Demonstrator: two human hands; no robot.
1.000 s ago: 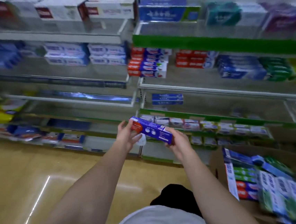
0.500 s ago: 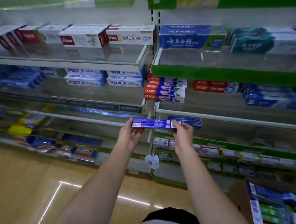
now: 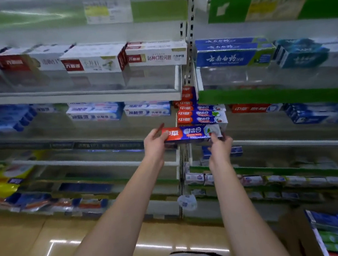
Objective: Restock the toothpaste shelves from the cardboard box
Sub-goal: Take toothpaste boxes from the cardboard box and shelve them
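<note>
Left hand (image 3: pixel 154 142): fingers curled round the red end of a toothpaste carton (image 3: pixel 191 133), thumb over the top edge. Right hand (image 3: pixel 220 143): fingers pinching the opposite, pale end from below. Carton held level between both hands, long printed face toward the camera, just in front of the shelf edge.

Carton: red-and-blue, long and slim. Judged light, stiff along its length, crushable at the glued end flaps; glossy print, likely a little slippery. Best taken at the two ends or along the narrow long edges, as held here, without squeezing the broad faces.

Matching stack (image 3: pixel 201 113): same red-and-blue cartons, piled flat, directly behind and just above the held one, at the left end of the right-hand bay's middle shelf (image 3: pixel 289 144). Likely destination; placement not yet made.

Surroundings: white cartons with red ends (image 3: pixel 95 62) on the upper left shelf; blue cartons (image 3: pixel 233 56) on the upper right; further blurred stock on lower shelves.

Cardboard box (image 3: pixel 294 237): bottom right corner, on the floor, with blue and green cartons inside, well apart from the hands.
</note>
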